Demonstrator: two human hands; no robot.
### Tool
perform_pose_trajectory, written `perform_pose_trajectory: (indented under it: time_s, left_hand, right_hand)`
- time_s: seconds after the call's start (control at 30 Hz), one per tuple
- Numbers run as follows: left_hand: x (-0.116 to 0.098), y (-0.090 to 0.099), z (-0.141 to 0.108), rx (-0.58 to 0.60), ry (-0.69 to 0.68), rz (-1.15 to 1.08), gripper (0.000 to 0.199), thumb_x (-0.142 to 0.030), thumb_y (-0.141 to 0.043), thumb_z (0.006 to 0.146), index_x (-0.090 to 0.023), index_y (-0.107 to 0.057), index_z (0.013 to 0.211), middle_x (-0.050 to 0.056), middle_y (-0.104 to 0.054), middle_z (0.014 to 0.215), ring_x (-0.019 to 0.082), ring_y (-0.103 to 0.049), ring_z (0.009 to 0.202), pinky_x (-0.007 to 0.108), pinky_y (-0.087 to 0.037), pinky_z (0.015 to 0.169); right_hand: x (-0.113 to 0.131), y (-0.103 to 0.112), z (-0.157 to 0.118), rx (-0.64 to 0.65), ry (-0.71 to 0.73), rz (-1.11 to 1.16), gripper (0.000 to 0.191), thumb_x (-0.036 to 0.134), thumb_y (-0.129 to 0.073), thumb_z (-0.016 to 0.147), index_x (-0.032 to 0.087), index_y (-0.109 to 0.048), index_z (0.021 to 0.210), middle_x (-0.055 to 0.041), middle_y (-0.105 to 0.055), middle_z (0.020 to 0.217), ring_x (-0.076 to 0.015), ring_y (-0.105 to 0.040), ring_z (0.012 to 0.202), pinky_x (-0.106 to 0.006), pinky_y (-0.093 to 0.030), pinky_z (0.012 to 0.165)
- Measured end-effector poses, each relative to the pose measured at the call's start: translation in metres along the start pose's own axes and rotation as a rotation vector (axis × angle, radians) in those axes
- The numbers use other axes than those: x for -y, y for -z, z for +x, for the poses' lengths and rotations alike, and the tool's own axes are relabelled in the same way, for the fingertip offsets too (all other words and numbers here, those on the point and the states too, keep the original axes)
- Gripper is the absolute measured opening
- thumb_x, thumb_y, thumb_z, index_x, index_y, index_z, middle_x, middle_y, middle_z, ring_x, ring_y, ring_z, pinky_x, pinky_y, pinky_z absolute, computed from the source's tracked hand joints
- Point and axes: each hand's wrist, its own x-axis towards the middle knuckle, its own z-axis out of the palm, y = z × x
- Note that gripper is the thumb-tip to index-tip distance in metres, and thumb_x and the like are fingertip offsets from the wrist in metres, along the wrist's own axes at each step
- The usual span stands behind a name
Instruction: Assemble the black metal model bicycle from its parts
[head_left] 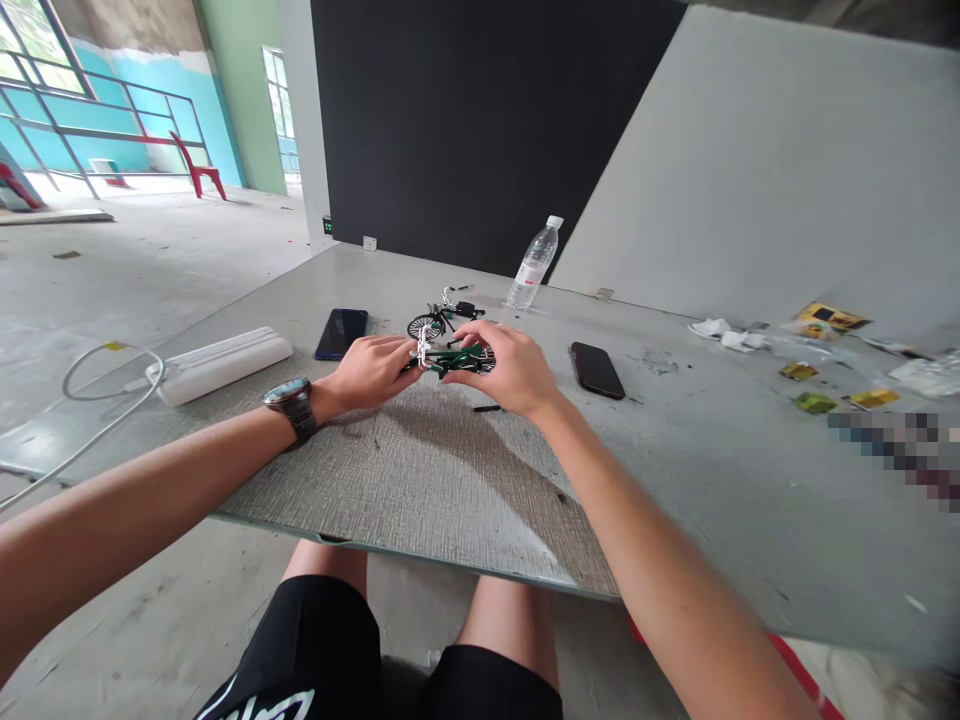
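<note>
A green model bicycle (pixel 453 358) with silver handlebars is held between my two hands just above the table mat. My left hand (pixel 373 369), wearing a dark watch on the wrist, is closed at the bicycle's front end, near the handlebars; its fingertips partly hide that end. With thumb and fingers, my right hand (pixel 511 366) grips the rear part, covering much of the back wheel. Just behind them stands a black model bicycle (pixel 442 322), its lower part partly hidden by the green one. A small thin black piece (pixel 487 408) lies on the mat below my right hand.
Left of my hands are a dark phone (pixel 342 333) and a long white device (pixel 225 365) with a cable. To the right lies another phone (pixel 597 370). A plastic bottle (pixel 534 265) stands at the back. Wrappers and tissues (pixel 727 333) are scattered far right.
</note>
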Motion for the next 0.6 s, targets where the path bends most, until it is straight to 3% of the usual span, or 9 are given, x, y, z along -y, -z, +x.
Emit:
perform_pose_trajectory:
  time_s: [0.23, 0.43, 0.53, 0.6]
  left_hand:
    - [-0.003, 0.002, 0.002, 0.000, -0.005, 0.009, 0.031, -0.033, -0.039, 0.103, -0.017, -0.055, 0.082, 0.006, -0.063, 0.069, 0.017, -0.055, 0.059, 0.029, -0.038, 0.054]
    - [-0.006, 0.001, 0.001, -0.006, 0.013, -0.065, 0.026, -0.030, -0.041, 0.102, -0.017, -0.056, 0.085, 0.007, -0.065, 0.074, 0.017, -0.058, 0.063, 0.029, -0.041, 0.058]
    - [-0.006, 0.000, 0.001, -0.010, 0.066, -0.082, 0.026, -0.029, -0.043, 0.101, -0.016, -0.057, 0.084, 0.007, -0.064, 0.073, 0.017, -0.057, 0.063, 0.030, -0.040, 0.057]
    - [-0.006, 0.000, 0.001, -0.009, 0.127, -0.099, 0.026, -0.029, -0.045, 0.100, -0.016, -0.059, 0.083, 0.006, -0.063, 0.072, 0.017, -0.055, 0.061, 0.030, -0.038, 0.056]
  right_hand:
    - [0.001, -0.010, -0.002, -0.100, -0.015, -0.149, 0.062, 0.063, -0.070, 0.081, 0.027, -0.051, 0.126, -0.0062, -0.071, 0.106, -0.0276, -0.064, 0.099, -0.043, -0.038, 0.094]
    - [0.009, -0.021, -0.003, -0.133, 0.014, -0.221, 0.059, 0.054, -0.070, 0.085, 0.026, -0.046, 0.131, -0.0074, -0.069, 0.111, -0.0301, -0.061, 0.105, -0.045, -0.037, 0.096]
    - [0.010, -0.021, -0.002, -0.147, 0.009, -0.244, 0.062, 0.052, -0.072, 0.084, 0.027, -0.046, 0.134, -0.0083, -0.068, 0.114, -0.0321, -0.059, 0.108, -0.046, -0.037, 0.097]
    - [0.006, -0.015, -0.001, -0.125, 0.034, -0.217, 0.054, 0.051, -0.068, 0.088, 0.028, -0.048, 0.132, -0.0074, -0.068, 0.115, -0.0311, -0.058, 0.110, -0.046, -0.038, 0.098]
